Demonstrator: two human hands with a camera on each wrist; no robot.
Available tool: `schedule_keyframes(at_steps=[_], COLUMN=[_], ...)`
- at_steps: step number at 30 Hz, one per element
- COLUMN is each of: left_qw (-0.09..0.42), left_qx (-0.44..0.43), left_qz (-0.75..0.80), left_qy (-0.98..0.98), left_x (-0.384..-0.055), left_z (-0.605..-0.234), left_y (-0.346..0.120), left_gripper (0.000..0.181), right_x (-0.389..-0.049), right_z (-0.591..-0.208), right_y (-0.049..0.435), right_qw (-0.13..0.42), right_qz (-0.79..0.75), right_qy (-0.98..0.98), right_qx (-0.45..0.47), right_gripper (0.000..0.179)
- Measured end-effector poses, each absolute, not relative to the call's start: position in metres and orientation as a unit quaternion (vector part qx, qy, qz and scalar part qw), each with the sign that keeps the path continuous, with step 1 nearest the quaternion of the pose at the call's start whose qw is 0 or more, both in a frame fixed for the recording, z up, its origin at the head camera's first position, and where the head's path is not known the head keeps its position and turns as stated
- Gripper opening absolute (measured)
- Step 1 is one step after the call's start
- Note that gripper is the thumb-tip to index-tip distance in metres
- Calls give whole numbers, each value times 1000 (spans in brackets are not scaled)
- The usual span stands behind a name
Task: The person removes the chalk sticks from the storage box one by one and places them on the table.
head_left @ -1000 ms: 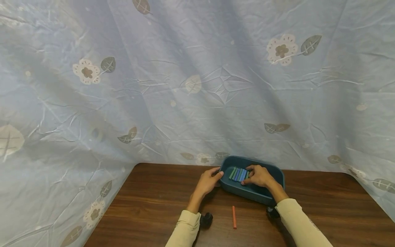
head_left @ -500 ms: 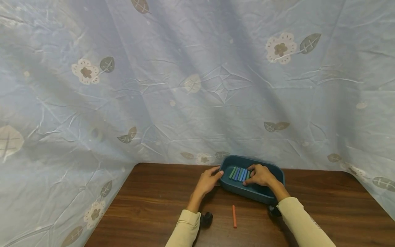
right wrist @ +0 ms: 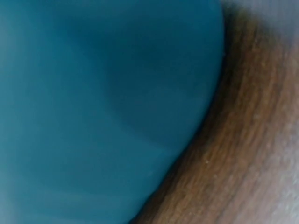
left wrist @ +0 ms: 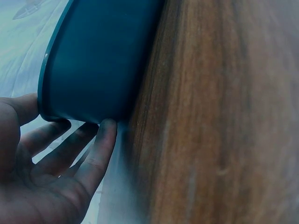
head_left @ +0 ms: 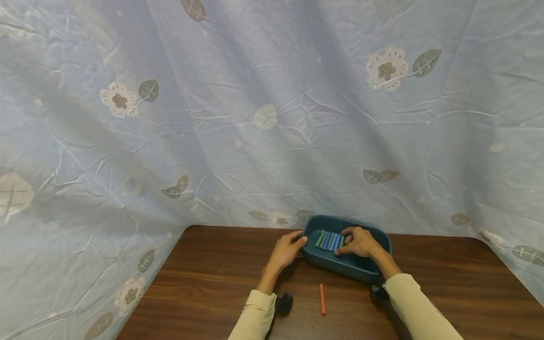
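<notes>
the left hand (head_left: 286,250) is holding the blue tray (head_left: 340,267) lightly by its end, fingers spread; the right hand's grip (head_left: 360,243) is curving part-closed over green and blue sticks (head_left: 330,241) lying inside, any hold hidden; an orange stick (head_left: 322,300) is lying on the tabletop (head_left: 221,269).

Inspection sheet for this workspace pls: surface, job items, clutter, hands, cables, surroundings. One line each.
Surface: dark wood-grain tabletop.
Job items: blue tray on the tabletop, green and blue sticks side by side in it.
Clutter: one orange-red stick on the tabletop, outside the tray.
Hands: left hand holds the tray's left end; right hand inside the tray at the row's right end, grip on a stick unclear.
Cables: nothing seen.
Surroundings: pale fabric with flower and leaf print.
</notes>
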State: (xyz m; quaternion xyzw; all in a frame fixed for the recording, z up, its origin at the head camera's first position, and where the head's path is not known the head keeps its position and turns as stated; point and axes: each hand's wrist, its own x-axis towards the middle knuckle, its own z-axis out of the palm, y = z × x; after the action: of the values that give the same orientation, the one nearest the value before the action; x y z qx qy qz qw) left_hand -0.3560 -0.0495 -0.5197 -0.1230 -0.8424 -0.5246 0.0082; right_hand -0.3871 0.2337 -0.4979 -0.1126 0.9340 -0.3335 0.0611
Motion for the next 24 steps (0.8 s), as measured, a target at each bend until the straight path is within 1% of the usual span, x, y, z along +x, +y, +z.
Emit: schedule_keyframes(at_steps=[24], left_qw=[9], left_qx=[-118], left_qz=[-519], left_qy=[-847], left_x=[-357], left_z=[-519], left_y=[-50], left_gripper=[52], right_x=[-373], right_z=[-474], right_y=[219], right_qw=[32], right_qz=[-380], right_qy=[912], right_qx=[-149], right_gripper=[85])
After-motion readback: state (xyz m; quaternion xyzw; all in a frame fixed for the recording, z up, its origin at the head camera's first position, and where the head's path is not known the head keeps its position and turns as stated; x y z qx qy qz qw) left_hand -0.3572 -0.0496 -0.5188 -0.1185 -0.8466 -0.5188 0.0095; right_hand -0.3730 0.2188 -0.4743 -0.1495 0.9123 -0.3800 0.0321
